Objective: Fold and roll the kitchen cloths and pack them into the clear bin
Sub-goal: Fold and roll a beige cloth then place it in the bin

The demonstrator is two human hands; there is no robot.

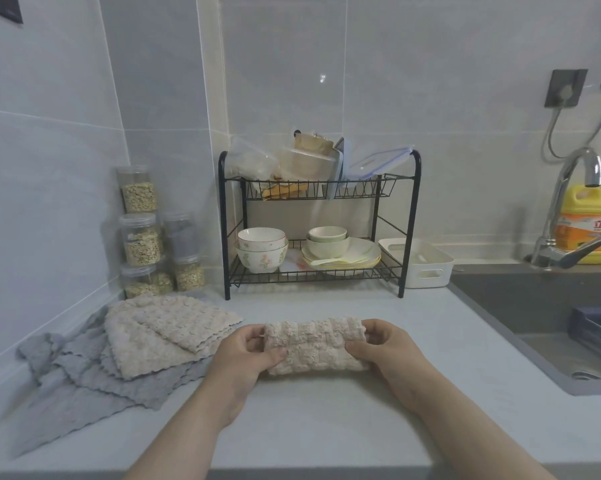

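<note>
L hand point(248, 351) + R hand point(385, 348) each pinch an end of cloth roll point(316, 344), mid worktop point(326, 427) nr front edge. Risk: grip eases & it prob unrolls. Cloth pile point(160, 334) at left edge

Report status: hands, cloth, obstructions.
Left hand and right hand grip rolled beige textured cloth by its ends. Beige and grey cloth pile left of it.
</note>
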